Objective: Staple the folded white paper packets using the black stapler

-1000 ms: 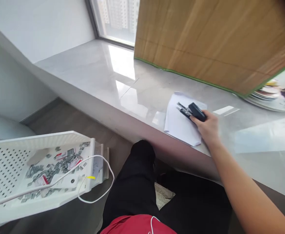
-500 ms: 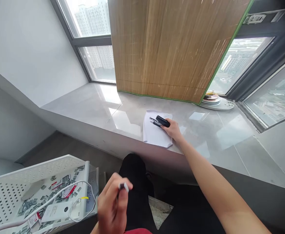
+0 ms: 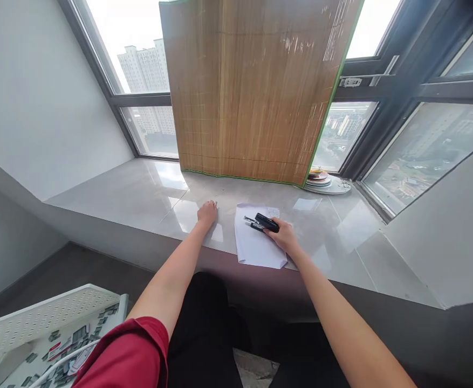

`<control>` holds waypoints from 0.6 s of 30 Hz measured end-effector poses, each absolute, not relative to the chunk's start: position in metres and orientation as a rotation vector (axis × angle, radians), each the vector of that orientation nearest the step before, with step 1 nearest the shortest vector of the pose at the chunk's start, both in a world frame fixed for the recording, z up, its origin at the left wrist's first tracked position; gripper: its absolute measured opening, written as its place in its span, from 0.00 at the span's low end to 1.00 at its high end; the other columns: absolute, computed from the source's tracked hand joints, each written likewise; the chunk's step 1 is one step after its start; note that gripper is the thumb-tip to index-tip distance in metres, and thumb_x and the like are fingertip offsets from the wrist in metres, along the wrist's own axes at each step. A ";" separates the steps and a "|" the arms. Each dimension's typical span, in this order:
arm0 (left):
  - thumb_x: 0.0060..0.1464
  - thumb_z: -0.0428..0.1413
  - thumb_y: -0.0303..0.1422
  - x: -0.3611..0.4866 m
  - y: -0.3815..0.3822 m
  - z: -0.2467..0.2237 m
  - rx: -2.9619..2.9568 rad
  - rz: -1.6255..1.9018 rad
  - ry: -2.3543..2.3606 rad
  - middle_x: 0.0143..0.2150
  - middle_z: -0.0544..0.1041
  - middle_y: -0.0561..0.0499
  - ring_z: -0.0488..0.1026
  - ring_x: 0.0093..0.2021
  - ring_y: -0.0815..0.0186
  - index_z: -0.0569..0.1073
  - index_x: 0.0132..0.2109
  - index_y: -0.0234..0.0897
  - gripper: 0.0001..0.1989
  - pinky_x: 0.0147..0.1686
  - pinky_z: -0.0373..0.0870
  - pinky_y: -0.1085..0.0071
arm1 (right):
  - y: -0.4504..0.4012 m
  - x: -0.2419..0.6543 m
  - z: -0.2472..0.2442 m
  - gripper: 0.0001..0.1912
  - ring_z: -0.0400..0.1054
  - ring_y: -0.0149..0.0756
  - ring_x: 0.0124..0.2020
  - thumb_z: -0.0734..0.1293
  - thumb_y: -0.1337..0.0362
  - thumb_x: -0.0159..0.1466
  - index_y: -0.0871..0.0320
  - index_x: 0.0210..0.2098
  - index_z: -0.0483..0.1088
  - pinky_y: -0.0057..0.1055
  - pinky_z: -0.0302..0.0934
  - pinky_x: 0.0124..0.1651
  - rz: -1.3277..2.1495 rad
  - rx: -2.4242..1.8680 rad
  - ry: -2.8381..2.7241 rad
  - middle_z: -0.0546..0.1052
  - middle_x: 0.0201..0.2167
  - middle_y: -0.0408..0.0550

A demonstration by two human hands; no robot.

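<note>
A black stapler [image 3: 265,222] with a bare metal part at its left end lies over a sheet of white paper [image 3: 256,248] on the grey tiled ledge. My right hand [image 3: 283,236] grips the stapler's right end, with its upper and lower parts spread apart. To the left of the paper, my left hand [image 3: 207,213] is closed and rests at the ledge. A tiny bit shows at its fingertips, too small to name.
A white perforated basket [image 3: 54,310] with several small grey pieces and a white cable stands at lower left. A bamboo blind [image 3: 252,97] hangs before the window, and stacked plates [image 3: 327,185] stand at the ledge's back right.
My left hand has moved from over my lap, where a small grey-white piece showed in its pinch, forward to the ledge. My right hand stays on the stapler. The view has tilted up.
</note>
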State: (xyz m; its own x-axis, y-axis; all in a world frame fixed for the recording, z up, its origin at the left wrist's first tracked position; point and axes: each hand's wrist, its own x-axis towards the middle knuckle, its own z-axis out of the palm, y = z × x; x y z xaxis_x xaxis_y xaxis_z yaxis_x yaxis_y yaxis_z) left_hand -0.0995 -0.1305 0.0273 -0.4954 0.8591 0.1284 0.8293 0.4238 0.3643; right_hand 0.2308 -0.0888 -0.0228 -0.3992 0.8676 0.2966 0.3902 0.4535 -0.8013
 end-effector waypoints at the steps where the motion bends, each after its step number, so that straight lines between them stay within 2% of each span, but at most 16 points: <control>1: 0.75 0.47 0.34 -0.105 -0.125 0.025 1.548 0.581 2.588 0.53 0.81 0.35 0.80 0.51 0.50 0.77 0.49 0.36 0.14 0.48 0.73 0.60 | -0.088 0.230 -0.024 0.17 0.77 0.49 0.42 0.72 0.54 0.60 0.53 0.47 0.80 0.41 0.67 0.47 0.842 -1.040 -1.978 0.85 0.41 0.50; 5: 0.73 0.53 0.40 -0.115 -0.118 0.017 1.573 0.593 2.586 0.53 0.81 0.35 0.80 0.51 0.49 0.77 0.49 0.37 0.13 0.48 0.73 0.60 | -0.086 0.231 -0.025 0.16 0.78 0.50 0.43 0.72 0.56 0.61 0.53 0.48 0.80 0.42 0.67 0.49 0.835 -1.022 -1.988 0.85 0.42 0.49; 7: 0.72 0.54 0.40 -0.114 -0.121 0.013 1.554 0.712 2.582 0.54 0.80 0.35 0.80 0.51 0.48 0.77 0.52 0.36 0.13 0.48 0.74 0.60 | -0.087 0.232 -0.024 0.17 0.78 0.49 0.44 0.72 0.56 0.61 0.53 0.48 0.80 0.42 0.67 0.50 0.838 -1.006 -1.988 0.85 0.42 0.49; 13: 0.75 0.42 0.28 -0.080 -0.146 -0.008 1.716 1.131 2.398 0.64 0.75 0.33 0.80 0.53 0.53 0.71 0.67 0.34 0.22 0.48 0.74 0.62 | -0.090 0.232 -0.022 0.19 0.77 0.50 0.45 0.74 0.52 0.60 0.54 0.48 0.80 0.42 0.68 0.51 0.904 -0.928 -1.946 0.85 0.42 0.49; 15: 0.75 0.42 0.29 -0.062 -0.151 -0.016 1.876 1.292 2.169 0.61 0.77 0.36 0.79 0.53 0.55 0.71 0.68 0.35 0.22 0.48 0.74 0.63 | -0.089 0.231 -0.022 0.21 0.77 0.50 0.44 0.74 0.51 0.59 0.55 0.48 0.80 0.41 0.68 0.51 0.908 -0.896 -1.885 0.85 0.42 0.49; 18: 0.75 0.43 0.31 -0.042 -0.150 -0.021 1.958 1.356 1.917 0.48 0.83 0.44 0.79 0.42 0.62 0.71 0.68 0.37 0.21 0.45 0.73 0.66 | -0.089 0.231 -0.021 0.22 0.77 0.49 0.43 0.74 0.50 0.58 0.56 0.47 0.80 0.40 0.68 0.49 0.867 -0.905 -1.824 0.84 0.40 0.49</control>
